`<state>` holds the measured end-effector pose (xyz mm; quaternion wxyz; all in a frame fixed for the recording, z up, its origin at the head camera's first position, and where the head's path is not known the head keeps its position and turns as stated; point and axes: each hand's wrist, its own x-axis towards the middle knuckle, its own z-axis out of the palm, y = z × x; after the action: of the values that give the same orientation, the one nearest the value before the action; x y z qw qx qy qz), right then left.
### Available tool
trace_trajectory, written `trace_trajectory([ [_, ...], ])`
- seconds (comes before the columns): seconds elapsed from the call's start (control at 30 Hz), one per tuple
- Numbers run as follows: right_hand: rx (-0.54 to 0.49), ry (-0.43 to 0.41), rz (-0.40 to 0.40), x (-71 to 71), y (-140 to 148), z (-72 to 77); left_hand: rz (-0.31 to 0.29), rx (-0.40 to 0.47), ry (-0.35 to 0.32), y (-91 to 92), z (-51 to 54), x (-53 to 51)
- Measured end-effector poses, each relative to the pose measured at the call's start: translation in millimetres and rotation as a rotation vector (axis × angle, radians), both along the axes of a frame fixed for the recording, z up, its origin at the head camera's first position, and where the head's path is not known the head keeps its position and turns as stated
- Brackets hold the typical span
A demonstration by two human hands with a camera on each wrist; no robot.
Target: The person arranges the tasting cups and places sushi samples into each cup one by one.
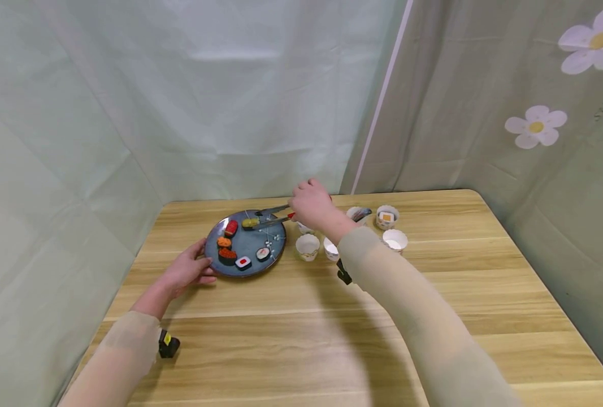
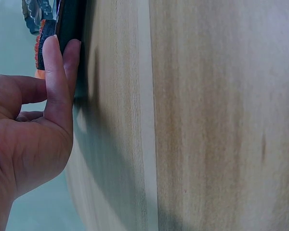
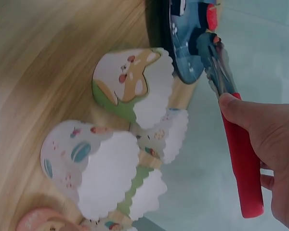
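My left hand [image 1: 189,268] holds the left rim of a round blue plate [image 1: 252,249], fingers at its edge. Toy sushi pieces lie on that plate: a red one [image 1: 231,228], an orange one [image 1: 224,242], a roe-topped one [image 1: 227,256], a square roll [image 1: 243,263] and a round roll [image 1: 263,254]. Over the plate's far side, my right hand [image 1: 312,206] grips red-handled tongs [image 3: 243,163]. The tong tips are at a yellow-topped sushi piece [image 1: 250,223]; whether they clamp it I cannot tell.
Right of the plate stand several scalloped paper cups [image 1: 308,247], partly hidden by my right arm. A white-and-orange piece [image 1: 386,217] sits in the far right cup, and a dark piece [image 1: 362,214] in another. Curtains hang behind the wooden table [image 1: 281,350].
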<state>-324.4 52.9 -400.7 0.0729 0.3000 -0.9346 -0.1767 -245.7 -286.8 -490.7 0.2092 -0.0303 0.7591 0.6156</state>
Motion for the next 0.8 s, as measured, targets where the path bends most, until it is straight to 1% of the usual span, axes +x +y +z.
trace_trajectory([
  [0.13,-0.015,0.006,0.000,-3.5,-5.5,-5.3,0.001,-0.001,-0.006,0.4,0.8,-0.4],
  [0.3,-0.034,-0.006,-0.009,-6.5,-11.8,-7.1,0.001,-0.006,-0.014,0.5,2.1,-1.0],
  [0.47,-0.028,-0.026,-0.027,-9.2,-19.2,-8.9,-0.002,-0.006,-0.017,-0.1,3.9,-0.8],
  [0.63,-0.026,-0.054,-0.023,-11.4,-25.3,-10.8,-0.001,-0.009,-0.021,-0.2,3.9,-0.1],
  [0.8,-0.009,-0.058,-0.027,-11.5,-27.1,-11.5,-0.005,-0.008,-0.019,0.5,3.7,-0.1],
])
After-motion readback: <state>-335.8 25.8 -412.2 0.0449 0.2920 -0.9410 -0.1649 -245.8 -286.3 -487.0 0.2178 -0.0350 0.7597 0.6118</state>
